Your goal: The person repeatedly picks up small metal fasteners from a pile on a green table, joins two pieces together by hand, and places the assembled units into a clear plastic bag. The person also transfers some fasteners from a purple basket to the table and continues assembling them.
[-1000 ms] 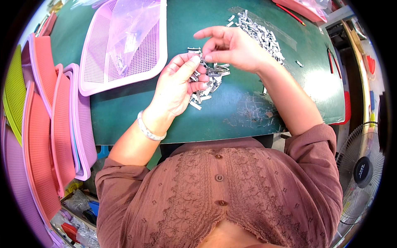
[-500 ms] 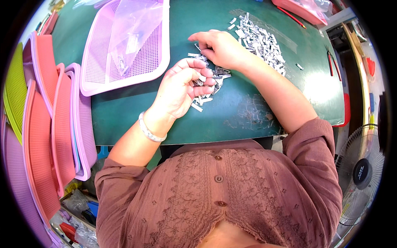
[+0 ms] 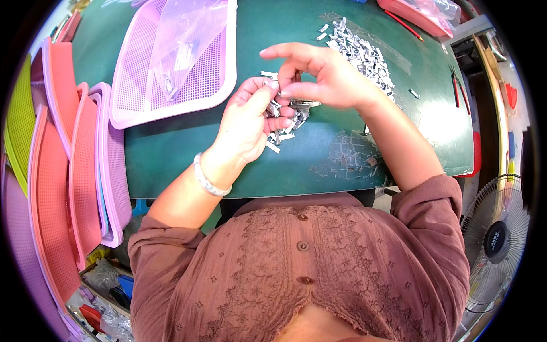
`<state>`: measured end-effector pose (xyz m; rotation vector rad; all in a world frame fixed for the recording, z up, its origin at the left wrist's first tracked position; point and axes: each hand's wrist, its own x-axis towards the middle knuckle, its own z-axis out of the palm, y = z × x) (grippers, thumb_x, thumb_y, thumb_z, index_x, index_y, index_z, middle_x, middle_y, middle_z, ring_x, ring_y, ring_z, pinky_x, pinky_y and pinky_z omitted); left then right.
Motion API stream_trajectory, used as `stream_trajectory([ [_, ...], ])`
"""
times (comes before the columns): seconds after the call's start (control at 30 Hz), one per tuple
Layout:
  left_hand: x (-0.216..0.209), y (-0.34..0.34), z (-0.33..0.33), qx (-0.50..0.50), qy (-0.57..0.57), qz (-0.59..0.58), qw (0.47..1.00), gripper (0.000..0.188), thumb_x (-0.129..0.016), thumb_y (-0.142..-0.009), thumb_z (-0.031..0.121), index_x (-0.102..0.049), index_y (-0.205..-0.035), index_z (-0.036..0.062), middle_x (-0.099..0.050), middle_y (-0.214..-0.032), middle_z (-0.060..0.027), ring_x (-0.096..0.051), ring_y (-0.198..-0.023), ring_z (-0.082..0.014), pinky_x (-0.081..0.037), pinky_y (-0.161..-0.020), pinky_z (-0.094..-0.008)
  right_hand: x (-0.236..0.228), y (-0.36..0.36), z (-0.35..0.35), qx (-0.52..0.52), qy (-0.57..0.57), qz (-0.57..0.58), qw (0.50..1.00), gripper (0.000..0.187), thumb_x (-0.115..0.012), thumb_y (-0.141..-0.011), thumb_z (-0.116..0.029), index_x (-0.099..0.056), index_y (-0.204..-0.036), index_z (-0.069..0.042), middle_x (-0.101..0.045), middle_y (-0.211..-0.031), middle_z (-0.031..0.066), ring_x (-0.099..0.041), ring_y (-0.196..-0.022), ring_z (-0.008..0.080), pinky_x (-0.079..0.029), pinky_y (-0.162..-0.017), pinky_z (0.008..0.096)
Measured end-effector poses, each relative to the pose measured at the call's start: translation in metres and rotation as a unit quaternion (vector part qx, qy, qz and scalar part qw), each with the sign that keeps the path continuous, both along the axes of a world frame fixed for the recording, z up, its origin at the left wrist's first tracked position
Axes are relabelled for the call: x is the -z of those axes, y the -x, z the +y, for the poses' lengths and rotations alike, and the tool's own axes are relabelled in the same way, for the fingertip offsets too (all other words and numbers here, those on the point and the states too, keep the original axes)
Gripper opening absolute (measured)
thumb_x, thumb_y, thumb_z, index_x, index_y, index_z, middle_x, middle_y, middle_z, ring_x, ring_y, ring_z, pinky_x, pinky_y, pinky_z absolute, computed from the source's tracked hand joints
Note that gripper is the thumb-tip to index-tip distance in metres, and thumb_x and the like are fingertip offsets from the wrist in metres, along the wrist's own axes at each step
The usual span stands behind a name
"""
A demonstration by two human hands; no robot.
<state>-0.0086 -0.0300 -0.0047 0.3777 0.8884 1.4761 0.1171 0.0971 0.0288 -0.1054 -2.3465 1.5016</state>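
Observation:
My left hand (image 3: 245, 119) is curled, palm up, with several small silvery metal pieces (image 3: 273, 108) in its fingers. Its thumb presses toward the index finger, where a bit of metal shows. Close beside that thumb, the thumb and a bent finger of my right hand (image 3: 327, 77) come together in a pinch, its index finger stretched out above. Whatever sits in the right pinch is too small to make out. Under both hands lies a small heap of the same metal pieces (image 3: 299, 117) on the green table (image 3: 256, 171).
A larger heap of metal pieces (image 3: 364, 60) lies to the far right. At the left stands a pink perforated basket (image 3: 117, 114) with a clear plastic bag (image 3: 188, 40). Stacked baskets (image 3: 57, 188) line the left side. Pliers (image 3: 456, 91), a red pen (image 3: 403, 25) and a fan (image 3: 496, 239) are at the right.
My right hand has come down and turned, bringing its thumb and bent finger to the left thumb. The left thumb has moved up toward the index finger.

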Motion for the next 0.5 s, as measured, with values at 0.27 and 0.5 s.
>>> stream_trajectory([
  [0.27,-0.009,-0.003,-0.002,0.076,0.028,0.01,0.997,0.013,-0.041,-0.081,0.003,-0.049,-0.091,0.0023,-0.056,-0.079,-0.0102,-0.057,-0.066,-0.018,-0.049,-0.053,-0.0246,0.031,0.021,0.017,0.153,-0.222,-0.061,0.961,0.038,-0.058,-0.074,-0.002,-0.053,-0.112,-0.006,-0.059,-0.072,0.0039,-0.056,-0.068,0.014,-0.046,-0.063,0.0261],
  [0.5,-0.009,-0.001,-0.003,0.089,0.026,0.013,0.996,0.01,-0.044,-0.083,0.007,-0.049,-0.089,0.0018,-0.056,-0.081,-0.0104,-0.058,-0.068,-0.0179,-0.05,-0.054,-0.0237,0.034,0.031,0.017,0.176,-0.196,-0.1,0.959,0.039,-0.057,-0.072,-0.001,-0.054,-0.11,-0.005,-0.059,-0.069,0.006,-0.057,-0.062,0.0168,-0.046,-0.06,0.0274],
])
